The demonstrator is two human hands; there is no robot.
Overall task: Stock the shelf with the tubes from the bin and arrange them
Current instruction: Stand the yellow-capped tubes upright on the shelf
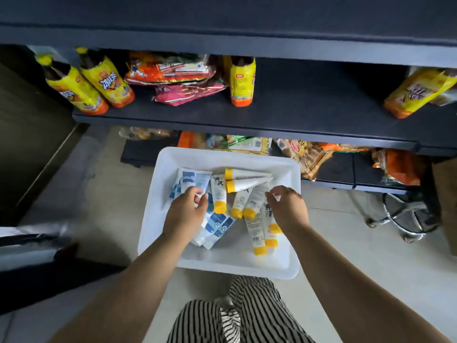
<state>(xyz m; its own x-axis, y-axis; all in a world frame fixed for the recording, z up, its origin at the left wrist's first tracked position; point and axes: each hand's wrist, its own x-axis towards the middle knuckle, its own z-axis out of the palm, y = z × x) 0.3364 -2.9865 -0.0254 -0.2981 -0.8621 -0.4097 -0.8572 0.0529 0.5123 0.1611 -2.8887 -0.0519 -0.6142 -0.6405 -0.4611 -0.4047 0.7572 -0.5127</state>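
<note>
- Presently: white bin point(160, 194) on the floor below the dark shelf point(296, 112), holding loose tubes, blue-printed point(217, 225) at left, yellow-capped point(243, 184) at right.
- Left hand point(186, 209): inside the bin, fingers curled onto a blue-printed tube; whether it grips cannot be told.
- Right hand point(286, 205): over the yellow-capped tubes, fingers bent downward, nothing visibly held.
- Shelf stock: yellow-labelled bottles point(241, 80), snack packets point(173, 70).
</note>
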